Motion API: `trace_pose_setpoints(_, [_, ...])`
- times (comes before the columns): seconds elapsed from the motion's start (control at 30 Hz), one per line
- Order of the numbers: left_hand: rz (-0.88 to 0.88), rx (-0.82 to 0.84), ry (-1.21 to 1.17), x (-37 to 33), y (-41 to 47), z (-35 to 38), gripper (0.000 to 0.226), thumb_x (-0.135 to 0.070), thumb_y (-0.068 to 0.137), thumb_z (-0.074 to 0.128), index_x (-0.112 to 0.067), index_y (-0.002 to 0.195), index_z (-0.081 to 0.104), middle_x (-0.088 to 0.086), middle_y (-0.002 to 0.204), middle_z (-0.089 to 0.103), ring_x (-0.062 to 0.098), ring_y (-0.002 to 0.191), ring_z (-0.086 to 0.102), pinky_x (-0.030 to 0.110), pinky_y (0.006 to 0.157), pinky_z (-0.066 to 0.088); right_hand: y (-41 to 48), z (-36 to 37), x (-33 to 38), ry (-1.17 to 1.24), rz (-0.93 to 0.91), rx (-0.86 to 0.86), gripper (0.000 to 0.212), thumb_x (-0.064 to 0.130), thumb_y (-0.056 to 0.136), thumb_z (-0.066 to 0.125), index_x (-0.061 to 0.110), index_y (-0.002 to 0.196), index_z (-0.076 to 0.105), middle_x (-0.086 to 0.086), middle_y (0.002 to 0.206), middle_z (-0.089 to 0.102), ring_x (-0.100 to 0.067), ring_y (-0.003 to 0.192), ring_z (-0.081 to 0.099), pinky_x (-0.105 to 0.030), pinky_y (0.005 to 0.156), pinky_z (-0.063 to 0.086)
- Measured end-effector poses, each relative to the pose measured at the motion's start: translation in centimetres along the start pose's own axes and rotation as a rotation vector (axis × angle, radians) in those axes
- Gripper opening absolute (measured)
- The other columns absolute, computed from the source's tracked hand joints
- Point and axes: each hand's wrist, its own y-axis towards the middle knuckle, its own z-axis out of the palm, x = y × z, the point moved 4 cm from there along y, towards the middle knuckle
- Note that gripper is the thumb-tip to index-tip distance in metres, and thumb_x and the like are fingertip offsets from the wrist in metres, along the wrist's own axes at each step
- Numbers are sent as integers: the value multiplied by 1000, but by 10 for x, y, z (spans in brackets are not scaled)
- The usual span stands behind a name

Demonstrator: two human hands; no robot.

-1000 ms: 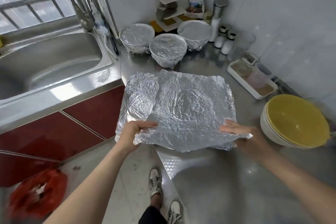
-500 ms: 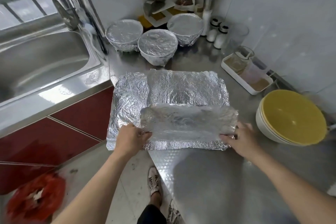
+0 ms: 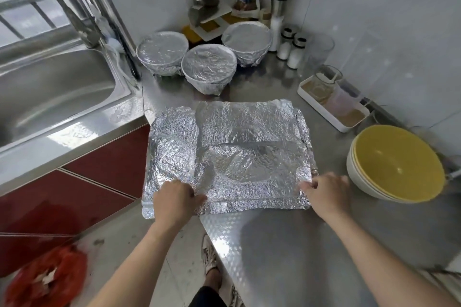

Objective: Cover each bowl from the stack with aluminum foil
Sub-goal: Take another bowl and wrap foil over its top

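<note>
Pinching the top foil sheet at its corners, left hand and right hand risk tearing it with uneven pulls. Any lower sheets may cling.

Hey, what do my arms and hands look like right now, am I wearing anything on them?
The left forearm and right forearm are bare, with no sleeves in sight. The left hand and right hand wear no gloves, and no watch, bracelet or ring is visible on either.
</note>
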Motion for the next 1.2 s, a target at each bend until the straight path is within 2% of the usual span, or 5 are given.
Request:
trace_pose_setpoints(0.27, [-8, -2, 4, -1, -11, 5, 40, -61, 81, 66, -24, 67, 59, -6, 75, 45, 22, 87, 53, 33, 68, 35, -13, -8, 7, 165, 112, -5, 37, 23, 82, 65, 18, 53, 42, -5, 63, 49, -31, 73, 47, -35, 66, 27])
trace_pose_setpoints(0.43, [43, -181, -235, -30, -21, -9, 30, -40, 85, 71, -20, 92, 51, -5, 92, 46, 13, 86, 40, 26, 71, 31, -21, -12, 15, 110, 41, -196, 45, 16, 71, 76, 5, 112, 61, -19, 101, 58, -39, 96, 52, -43, 81, 43])
trace_pose_setpoints(0.57, [201, -71, -346, -76, -25, 4, 20, -46, 91, 62, -26, 91, 57, -10, 94, 46, 12, 89, 49, 26, 76, 43, -41, -15, 77, 672, -147, -40, 14, 9, 86, 65, 14, 98, 68, -1, 90, 67, -18, 83, 64, -31, 74, 52])
trace_pose_setpoints(0.73, [157, 6, -327, -82, -14, 29, 28, -51, 86, 65, -28, 99, 58, -5, 100, 54, 17, 97, 53, 35, 85, 49, -56, 31, 114, 1537, 354, 497, 16, 9, 95, 57, -2, 100, 68, -16, 96, 72, -26, 93, 70, -27, 79, 56])
trace_pose_setpoints(1.2, [22, -132, -617, -58, 11, 0, 17, -30, 96, 59, -25, 109, 67, 0, 105, 56, 15, 94, 56, 24, 80, 42, -25, 27, 35, 1772, 794, 103, 23, -2, 96, 40, 2, 83, 58, -14, 70, 69, -16, 56, 69, -21, 49, 55])
